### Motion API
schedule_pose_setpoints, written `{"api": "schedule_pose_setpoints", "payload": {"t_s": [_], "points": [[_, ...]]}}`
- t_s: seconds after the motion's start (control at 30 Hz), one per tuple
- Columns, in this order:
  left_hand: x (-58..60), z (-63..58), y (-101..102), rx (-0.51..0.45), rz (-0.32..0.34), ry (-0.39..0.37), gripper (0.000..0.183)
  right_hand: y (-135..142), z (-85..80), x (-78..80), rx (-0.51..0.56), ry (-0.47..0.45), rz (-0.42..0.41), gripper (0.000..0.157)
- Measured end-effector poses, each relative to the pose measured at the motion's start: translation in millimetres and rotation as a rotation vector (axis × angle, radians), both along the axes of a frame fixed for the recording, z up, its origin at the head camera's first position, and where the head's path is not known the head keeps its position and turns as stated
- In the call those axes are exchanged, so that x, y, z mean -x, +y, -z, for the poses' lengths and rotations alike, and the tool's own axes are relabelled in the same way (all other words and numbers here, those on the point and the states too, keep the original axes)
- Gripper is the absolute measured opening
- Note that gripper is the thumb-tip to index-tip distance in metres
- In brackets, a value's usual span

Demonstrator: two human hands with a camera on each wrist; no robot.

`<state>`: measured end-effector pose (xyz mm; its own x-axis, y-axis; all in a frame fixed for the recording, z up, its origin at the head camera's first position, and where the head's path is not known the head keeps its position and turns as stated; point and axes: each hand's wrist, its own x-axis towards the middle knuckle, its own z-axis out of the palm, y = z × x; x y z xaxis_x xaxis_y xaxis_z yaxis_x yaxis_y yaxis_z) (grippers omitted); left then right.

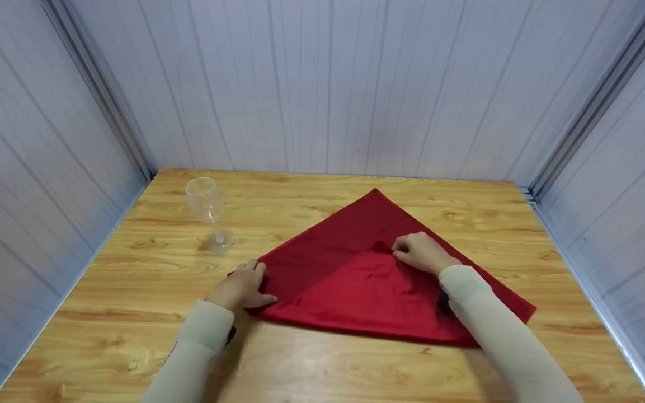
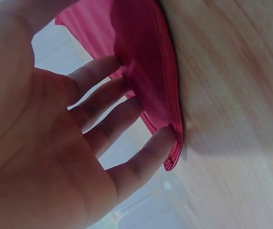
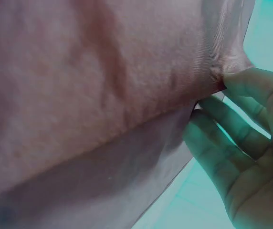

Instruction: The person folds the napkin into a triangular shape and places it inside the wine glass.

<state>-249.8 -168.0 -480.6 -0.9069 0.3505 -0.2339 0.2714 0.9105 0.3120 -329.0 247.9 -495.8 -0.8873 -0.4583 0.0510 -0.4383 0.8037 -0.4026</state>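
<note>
A red cloth napkin (image 1: 333,291) lies on the wooden table, its front part folded up over a darker layer that points away. My left hand (image 1: 244,285) rests on the cloth's left corner with fingers spread. In the left wrist view, the left fingertips (image 2: 167,138) press on the napkin (image 2: 148,67) close to its hemmed edge. My right hand (image 1: 424,252) pinches the raised tip of the folded layer between thumb and fingers. That pinched corner also shows in the right wrist view, where the right hand (image 3: 251,129) lifts the napkin (image 3: 103,86) slightly.
A clear stemmed wine glass (image 1: 205,200) stands upright at the back left of the wooden table (image 1: 149,296). White panel walls (image 1: 322,89) enclose the table at the back and both sides.
</note>
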Motion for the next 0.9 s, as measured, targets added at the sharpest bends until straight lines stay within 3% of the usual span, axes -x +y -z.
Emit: {"api": "schedule_pose_setpoints", "payload": {"t_s": [0.3, 0.63, 0.9], "points": [[1.0, 1.0, -2, -0.042, -0.006, 0.029, 0.027, -3, 6.7, 16.3, 0.121, 0.015, 0.113, 0.014], [0.8, 0.4, -2, -0.061, 0.000, 0.052, 0.022, -14, 11.4, 23.8, 0.258, 0.117, 0.259, 0.018], [2.1, 3.3, -2, -0.052, 0.003, 0.070, 0.027, -18, 17.1, 26.1, 0.209, 0.096, 0.264, 0.016]]}}
